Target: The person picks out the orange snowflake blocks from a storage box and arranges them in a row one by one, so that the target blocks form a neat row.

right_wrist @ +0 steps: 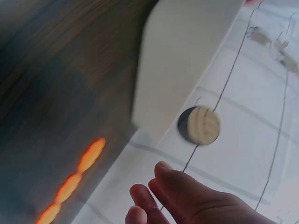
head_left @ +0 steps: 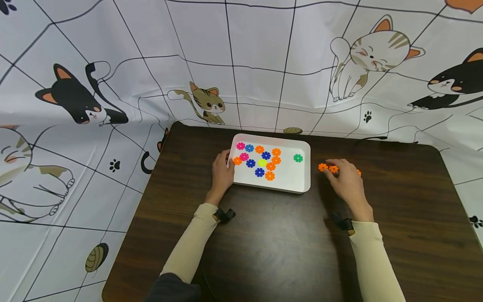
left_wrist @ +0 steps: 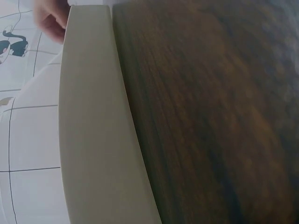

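A shallow white tray (head_left: 286, 180) stands on the dark table, with flat, notched plastic discs in it. Pink, blue, orange and yellow discs lie mostly on its left half, and a green disc (head_left: 298, 158) is alone on the right. My left hand (head_left: 222, 172) grips the tray's left end, thumb at the rim. To the right of the tray, my right hand (head_left: 348, 181) hovers by a row of orange discs (head_left: 323, 167) on the table, covering part of the row. In the right wrist view its fingers (right_wrist: 145, 198) are loosely bent, apart from the discs, with nothing visible between them.
The brown wooden table (head_left: 264, 243) reaches back to a white cloth (head_left: 260, 96) printed with cats and grid lines. Black straps with small devices are on both wrists. The tray's pale outer wall (left_wrist: 96, 116) fills much of the left wrist view.
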Demonstrator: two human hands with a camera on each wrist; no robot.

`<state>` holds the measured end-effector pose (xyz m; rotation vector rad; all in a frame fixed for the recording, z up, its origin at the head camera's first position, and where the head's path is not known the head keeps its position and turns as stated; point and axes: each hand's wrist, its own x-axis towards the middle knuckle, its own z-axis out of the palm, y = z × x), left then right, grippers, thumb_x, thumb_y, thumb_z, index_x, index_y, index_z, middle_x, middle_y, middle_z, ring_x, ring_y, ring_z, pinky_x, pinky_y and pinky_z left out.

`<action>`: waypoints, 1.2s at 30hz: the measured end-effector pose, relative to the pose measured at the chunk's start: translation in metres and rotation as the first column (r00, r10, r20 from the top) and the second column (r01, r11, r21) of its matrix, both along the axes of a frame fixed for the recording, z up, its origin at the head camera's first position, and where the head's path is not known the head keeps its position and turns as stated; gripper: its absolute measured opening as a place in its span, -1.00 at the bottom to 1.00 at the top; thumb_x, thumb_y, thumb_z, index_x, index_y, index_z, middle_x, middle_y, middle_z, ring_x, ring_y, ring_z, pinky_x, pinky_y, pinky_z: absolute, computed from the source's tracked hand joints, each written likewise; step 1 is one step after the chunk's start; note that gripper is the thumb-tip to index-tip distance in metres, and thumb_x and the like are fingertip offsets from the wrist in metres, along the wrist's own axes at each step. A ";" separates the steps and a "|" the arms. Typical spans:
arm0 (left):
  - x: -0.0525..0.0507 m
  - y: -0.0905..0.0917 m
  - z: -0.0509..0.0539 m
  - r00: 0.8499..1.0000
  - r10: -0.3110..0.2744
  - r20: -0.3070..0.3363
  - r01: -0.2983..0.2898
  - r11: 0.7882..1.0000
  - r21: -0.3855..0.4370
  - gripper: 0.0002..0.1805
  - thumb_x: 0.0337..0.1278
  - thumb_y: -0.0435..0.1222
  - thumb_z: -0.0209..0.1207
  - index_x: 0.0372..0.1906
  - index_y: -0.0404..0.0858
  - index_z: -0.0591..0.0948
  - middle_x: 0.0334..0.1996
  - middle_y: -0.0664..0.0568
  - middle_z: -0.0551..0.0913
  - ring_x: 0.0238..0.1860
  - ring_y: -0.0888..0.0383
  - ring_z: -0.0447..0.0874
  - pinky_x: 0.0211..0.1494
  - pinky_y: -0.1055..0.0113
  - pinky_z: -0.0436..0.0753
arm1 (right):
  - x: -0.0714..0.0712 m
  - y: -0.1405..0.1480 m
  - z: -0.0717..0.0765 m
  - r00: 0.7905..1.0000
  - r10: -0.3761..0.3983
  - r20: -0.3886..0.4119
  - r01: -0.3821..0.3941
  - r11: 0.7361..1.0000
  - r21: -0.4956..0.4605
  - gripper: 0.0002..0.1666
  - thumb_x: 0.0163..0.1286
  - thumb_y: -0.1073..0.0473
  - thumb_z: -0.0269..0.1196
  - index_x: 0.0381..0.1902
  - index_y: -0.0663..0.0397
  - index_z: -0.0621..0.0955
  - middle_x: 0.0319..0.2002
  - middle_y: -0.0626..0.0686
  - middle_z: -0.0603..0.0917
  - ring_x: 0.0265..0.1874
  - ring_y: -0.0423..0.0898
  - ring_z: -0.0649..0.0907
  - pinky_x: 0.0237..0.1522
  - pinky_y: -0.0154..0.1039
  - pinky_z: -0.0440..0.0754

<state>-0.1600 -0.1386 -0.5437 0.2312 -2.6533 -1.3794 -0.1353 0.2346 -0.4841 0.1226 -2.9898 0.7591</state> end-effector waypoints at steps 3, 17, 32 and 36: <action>0.000 0.000 0.000 1.000 0.003 -0.001 -0.003 1.000 0.002 -0.60 0.49 -0.32 0.06 0.33 -0.32 0.48 0.10 -0.26 0.59 0.05 -0.17 0.58 0.27 -0.02 0.63 | -0.001 -0.016 0.002 1.000 0.022 -0.013 -0.022 1.000 -0.005 -0.55 0.45 0.12 0.28 0.23 0.15 0.62 0.18 0.32 0.63 -0.05 0.26 0.60 -0.15 0.23 0.60; -0.002 -0.001 -0.003 1.000 -0.003 -0.028 0.003 1.000 -0.011 -0.60 0.48 -0.34 0.05 0.31 -0.33 0.50 0.06 -0.26 0.61 0.03 -0.15 0.60 0.23 0.00 0.65 | -0.001 -0.074 0.000 0.986 0.158 -0.045 -0.158 0.987 -0.003 -0.56 0.38 0.12 0.37 0.18 0.11 0.66 0.06 0.18 0.72 -0.16 0.11 0.62 -0.27 -0.01 0.61; -0.002 -0.001 -0.001 1.000 -0.003 -0.023 0.002 1.000 -0.009 -0.61 0.49 -0.33 0.05 0.31 -0.33 0.50 0.07 -0.26 0.61 0.04 -0.15 0.61 0.25 0.01 0.65 | -0.010 -0.113 -0.019 0.960 0.275 0.050 -0.276 0.961 0.022 -0.66 0.35 0.04 0.40 0.03 0.05 0.74 -0.13 0.09 0.75 -0.17 0.06 0.65 -0.14 -0.02 0.66; -0.001 -0.001 -0.001 0.999 -0.002 -0.040 0.001 1.000 -0.006 -0.61 0.48 -0.35 0.06 0.30 -0.35 0.51 0.07 -0.27 0.61 0.02 -0.16 0.61 0.22 0.01 0.67 | -0.013 -0.122 -0.020 0.950 0.299 0.092 -0.303 0.952 0.031 -0.67 0.32 0.05 0.43 -0.02 0.07 0.74 -0.17 0.08 0.75 -0.17 0.07 0.66 -0.11 -0.02 0.66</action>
